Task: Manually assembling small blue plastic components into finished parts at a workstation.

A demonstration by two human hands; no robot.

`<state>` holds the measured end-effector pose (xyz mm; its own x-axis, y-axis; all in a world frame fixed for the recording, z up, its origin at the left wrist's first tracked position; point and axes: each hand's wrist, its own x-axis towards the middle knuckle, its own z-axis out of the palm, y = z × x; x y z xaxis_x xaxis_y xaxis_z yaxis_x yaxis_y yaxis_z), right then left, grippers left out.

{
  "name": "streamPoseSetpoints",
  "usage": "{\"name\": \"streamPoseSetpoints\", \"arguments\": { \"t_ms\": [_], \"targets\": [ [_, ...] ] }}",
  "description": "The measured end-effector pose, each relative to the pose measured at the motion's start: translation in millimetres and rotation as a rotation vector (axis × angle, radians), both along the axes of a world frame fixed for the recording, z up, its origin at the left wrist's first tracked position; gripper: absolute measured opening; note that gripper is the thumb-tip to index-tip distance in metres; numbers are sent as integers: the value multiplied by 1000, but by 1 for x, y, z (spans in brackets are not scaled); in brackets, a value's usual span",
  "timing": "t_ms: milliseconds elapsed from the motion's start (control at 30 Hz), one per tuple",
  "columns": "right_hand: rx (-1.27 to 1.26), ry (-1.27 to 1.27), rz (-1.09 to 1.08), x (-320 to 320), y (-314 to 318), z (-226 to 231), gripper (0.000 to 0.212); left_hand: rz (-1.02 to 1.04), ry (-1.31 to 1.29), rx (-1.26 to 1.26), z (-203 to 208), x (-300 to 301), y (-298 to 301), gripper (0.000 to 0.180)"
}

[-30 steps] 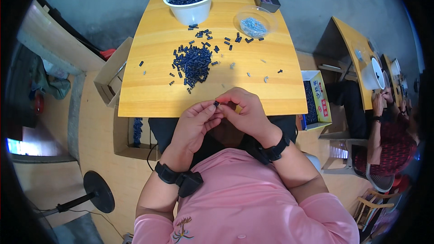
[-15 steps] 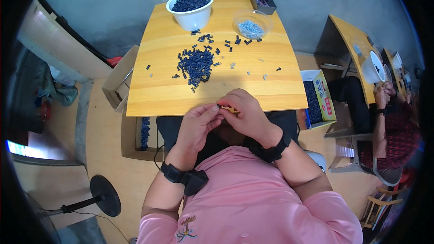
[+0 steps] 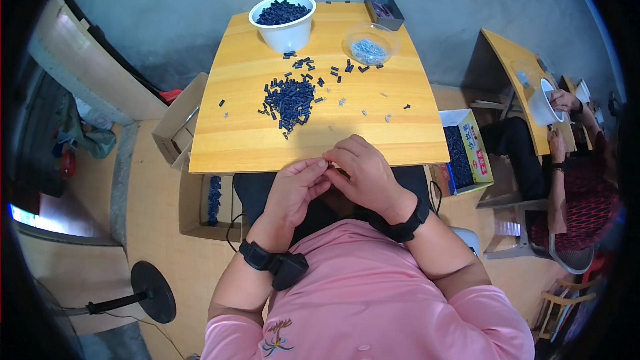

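Head view: left hand (image 3: 293,190) and right hand (image 3: 360,170) meet at the near edge of the table (image 3: 407,147), fingertips of both pinched on a small dark piece (image 3: 330,163), mostly hidden between them; its exact form cannot be told. Beyond, a loose pile (image 3: 292,101) of black parts lies on the tabletop, silvery bits (image 3: 342,102) scattered to its right. Bucket (image 3: 285,39), heaped with black parts, stands far left; clear bowl (image 3: 391,46) and dark tray (image 3: 388,23), far right.

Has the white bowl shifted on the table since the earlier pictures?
No. The bowl stands at the same spot by the far left corner of the table; both slide together in the picture as the head camera moves.
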<state>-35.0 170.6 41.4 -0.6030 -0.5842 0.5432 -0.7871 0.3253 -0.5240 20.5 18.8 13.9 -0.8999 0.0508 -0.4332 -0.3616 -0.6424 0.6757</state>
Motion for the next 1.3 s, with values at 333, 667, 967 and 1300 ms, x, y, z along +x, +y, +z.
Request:
{"name": "streamPoseSetpoints", "arguments": {
  "t_ms": [333,667,967,1300],
  "targets": [
    [-9,-186,-124,-30,13,-20,21,12,60,-128,-7,-13,-6,15],
    [128,-192,-244,-56,-5,-33,5,60,74,-177,-25,-28,-19,16],
    [225,-165,-271,-72,-26,-37,4,33,73,-73,-31,-28,-30,19],
    [239,-104,-273,-72,-32,-42,4,14,69,-73,-29,-29,-32,16]
  ]
}}
